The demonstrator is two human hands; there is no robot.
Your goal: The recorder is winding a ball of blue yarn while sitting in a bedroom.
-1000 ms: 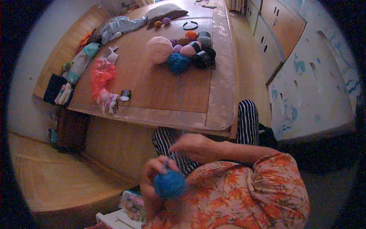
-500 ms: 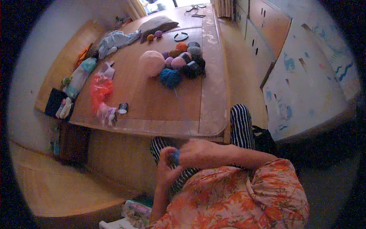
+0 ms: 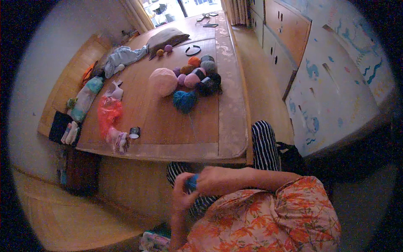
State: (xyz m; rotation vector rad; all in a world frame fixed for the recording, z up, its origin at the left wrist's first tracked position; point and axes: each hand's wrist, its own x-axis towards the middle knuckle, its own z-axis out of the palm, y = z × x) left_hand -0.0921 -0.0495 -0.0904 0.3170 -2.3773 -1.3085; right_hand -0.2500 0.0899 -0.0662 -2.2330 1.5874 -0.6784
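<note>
Over my lap, my left hand (image 3: 182, 192) is curled round a small ball of blue yarn (image 3: 192, 182). My right hand (image 3: 213, 179) is pressed against the ball's right side, its fingers closed and partly hidden by the back of the hand. From a larger blue yarn ball (image 3: 184, 101) on the mat-covered bed (image 3: 180, 134), a thin strand runs down toward my hands. Behind that ball sit a big pale pink ball (image 3: 163, 82), a black one (image 3: 210, 85), an orange one (image 3: 194, 62) and several others.
A red plastic bag (image 3: 110, 111) and a small dark tub (image 3: 134, 132) lie on the bed's left part. Farther back are a headband (image 3: 193, 50), a brown pillow (image 3: 168, 38) and pale blue cloth (image 3: 126, 59). Cabinets (image 3: 285, 33) line the right side.
The view has tilted, so the bed and yarn balls appear lower in the picture. My hands stay together at the small blue ball, with the right hand slightly shifted.
</note>
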